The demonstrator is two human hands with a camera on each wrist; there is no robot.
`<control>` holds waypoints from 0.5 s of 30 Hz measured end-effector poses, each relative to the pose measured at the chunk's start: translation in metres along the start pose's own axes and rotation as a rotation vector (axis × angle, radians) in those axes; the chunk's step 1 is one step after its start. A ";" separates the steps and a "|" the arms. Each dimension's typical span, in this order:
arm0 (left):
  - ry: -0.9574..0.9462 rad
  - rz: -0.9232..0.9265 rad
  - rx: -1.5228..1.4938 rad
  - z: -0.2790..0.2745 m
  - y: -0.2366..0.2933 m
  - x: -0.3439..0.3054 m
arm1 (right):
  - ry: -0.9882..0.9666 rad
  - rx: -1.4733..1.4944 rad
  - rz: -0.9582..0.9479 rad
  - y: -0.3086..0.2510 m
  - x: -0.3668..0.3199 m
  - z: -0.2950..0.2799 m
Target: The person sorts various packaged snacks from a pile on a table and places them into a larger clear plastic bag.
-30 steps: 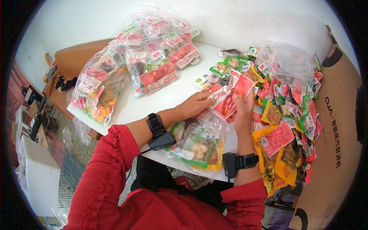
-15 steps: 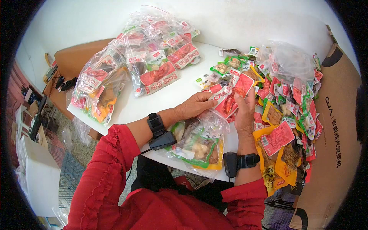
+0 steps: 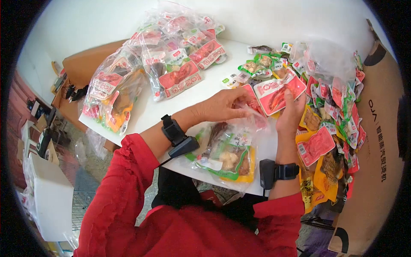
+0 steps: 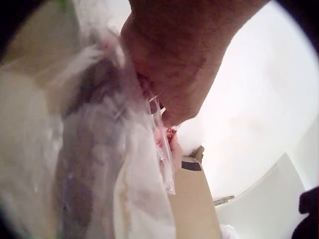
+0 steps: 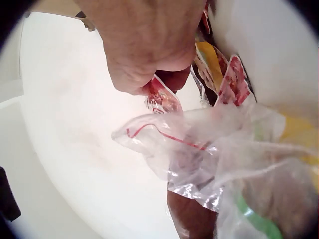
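Observation:
In the head view the right hand [image 3: 291, 112] holds a red and white packet [image 3: 280, 92], thumb on its printed face. The left hand [image 3: 220, 105] pinches the rim of a clear zip bag [image 3: 231, 150] that lies at the table's front edge. Inside that bag are a green-edged packet and a yellow one. In the right wrist view the right hand [image 5: 149, 45] grips the packet [image 5: 164, 97] just beyond the bag's red-lined mouth [image 5: 164, 134]. The left wrist view has the left hand [image 4: 172, 59] against the clear plastic [image 4: 99, 149]; its fingertips are partly hidden.
Filled clear bags [image 3: 180, 55] stand at the back left of the white table [image 3: 150, 115]. A heap of loose packets [image 3: 334, 103] covers the right side, with empty-looking clear bags [image 3: 327, 60] on top. A large cardboard box [image 3: 372, 141] stands at the right edge.
The right hand has moved right with the red and white packet, which is turned flatter. The left hand has let go of the packet and has the bag's rim.

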State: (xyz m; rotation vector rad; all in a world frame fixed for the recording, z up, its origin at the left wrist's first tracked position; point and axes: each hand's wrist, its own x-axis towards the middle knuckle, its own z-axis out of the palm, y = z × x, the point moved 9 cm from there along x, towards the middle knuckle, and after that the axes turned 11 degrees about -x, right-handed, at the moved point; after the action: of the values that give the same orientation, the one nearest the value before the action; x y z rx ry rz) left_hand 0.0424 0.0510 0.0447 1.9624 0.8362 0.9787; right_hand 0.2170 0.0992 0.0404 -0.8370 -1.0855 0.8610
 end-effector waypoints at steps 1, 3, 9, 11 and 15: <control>-0.063 -0.042 -0.056 0.004 0.008 0.000 | 0.018 0.087 -0.001 0.002 0.002 -0.001; -0.100 0.058 0.021 0.001 0.016 0.000 | -0.047 0.098 0.031 0.004 0.001 0.004; 0.061 0.063 0.250 -0.015 0.044 0.004 | -0.349 0.152 0.146 0.002 -0.014 0.036; 0.059 0.077 0.368 -0.019 0.059 0.006 | -0.378 0.151 0.174 -0.004 -0.016 0.039; 0.022 0.120 0.557 -0.020 0.086 0.010 | -0.551 0.021 0.168 -0.003 -0.023 0.052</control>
State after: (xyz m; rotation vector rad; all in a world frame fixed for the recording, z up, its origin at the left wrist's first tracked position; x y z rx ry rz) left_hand 0.0486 0.0235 0.1293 2.4987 1.1012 0.8987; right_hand 0.1619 0.0847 0.0475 -0.6939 -1.4933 1.2883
